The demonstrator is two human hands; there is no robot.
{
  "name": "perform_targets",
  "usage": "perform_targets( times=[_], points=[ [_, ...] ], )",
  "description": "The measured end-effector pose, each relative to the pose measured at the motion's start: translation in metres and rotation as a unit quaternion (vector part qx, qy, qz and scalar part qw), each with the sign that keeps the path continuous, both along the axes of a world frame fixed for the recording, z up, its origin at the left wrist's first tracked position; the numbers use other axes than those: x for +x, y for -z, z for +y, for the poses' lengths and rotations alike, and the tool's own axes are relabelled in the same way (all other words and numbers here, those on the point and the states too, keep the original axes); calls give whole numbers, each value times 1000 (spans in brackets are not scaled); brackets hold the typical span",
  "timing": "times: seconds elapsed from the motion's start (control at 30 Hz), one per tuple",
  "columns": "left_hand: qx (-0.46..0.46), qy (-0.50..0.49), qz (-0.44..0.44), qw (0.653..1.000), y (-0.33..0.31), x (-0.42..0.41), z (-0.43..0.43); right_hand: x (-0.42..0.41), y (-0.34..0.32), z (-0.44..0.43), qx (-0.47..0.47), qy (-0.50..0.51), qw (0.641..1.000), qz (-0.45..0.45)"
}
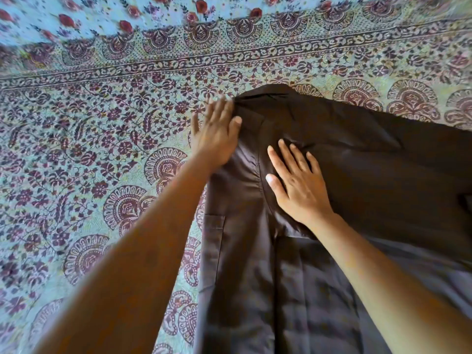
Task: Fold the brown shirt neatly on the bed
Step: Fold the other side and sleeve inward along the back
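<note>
Floral bedspread (89, 149) is being used as the folding surface, with the brown shirt (357, 162) being laid across the centre and lower right of the frame, collar (265, 92) toward the top. Its left edge is being pressed down by the left hand (217, 134), fingers straight and slightly apart, probably to set a fold line. The cloth is being flattened by the right hand (298, 185), fingers splayed. Open bedspread is being left across the left half.
</note>
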State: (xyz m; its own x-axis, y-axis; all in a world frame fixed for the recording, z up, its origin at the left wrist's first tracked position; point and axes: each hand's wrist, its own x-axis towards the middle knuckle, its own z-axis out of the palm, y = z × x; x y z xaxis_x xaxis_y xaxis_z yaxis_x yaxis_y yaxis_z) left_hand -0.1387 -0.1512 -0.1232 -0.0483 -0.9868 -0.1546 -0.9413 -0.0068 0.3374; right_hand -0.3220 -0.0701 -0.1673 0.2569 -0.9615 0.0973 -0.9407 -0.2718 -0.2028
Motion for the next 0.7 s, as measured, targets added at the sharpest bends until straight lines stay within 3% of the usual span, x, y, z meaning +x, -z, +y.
perform_targets(
  times=[0.13, 0.27, 0.37, 0.53, 0.7],
  points=[
    [-39, 78, 36, 996, 4, -16, 87, -6, -6, -11, 5, -16, 1000, 3],
    [-37, 155, -68, 985, 30, -3, 111, -9, 4, -12, 20, -24, 999, 16],
    [-46, 163, -95, 981, 38, 2, 106, -7, 3, -14, 30, -16, 999, 6],
    [-31, 163, -115, 979, 34, -1, 105, 21, -6, -1, 5, 20, 995, -97],
    [-27, 180, -114, 977, 30, 3, 134, 25, 2, 4, 34, 14, 999, -32]
  ],
)
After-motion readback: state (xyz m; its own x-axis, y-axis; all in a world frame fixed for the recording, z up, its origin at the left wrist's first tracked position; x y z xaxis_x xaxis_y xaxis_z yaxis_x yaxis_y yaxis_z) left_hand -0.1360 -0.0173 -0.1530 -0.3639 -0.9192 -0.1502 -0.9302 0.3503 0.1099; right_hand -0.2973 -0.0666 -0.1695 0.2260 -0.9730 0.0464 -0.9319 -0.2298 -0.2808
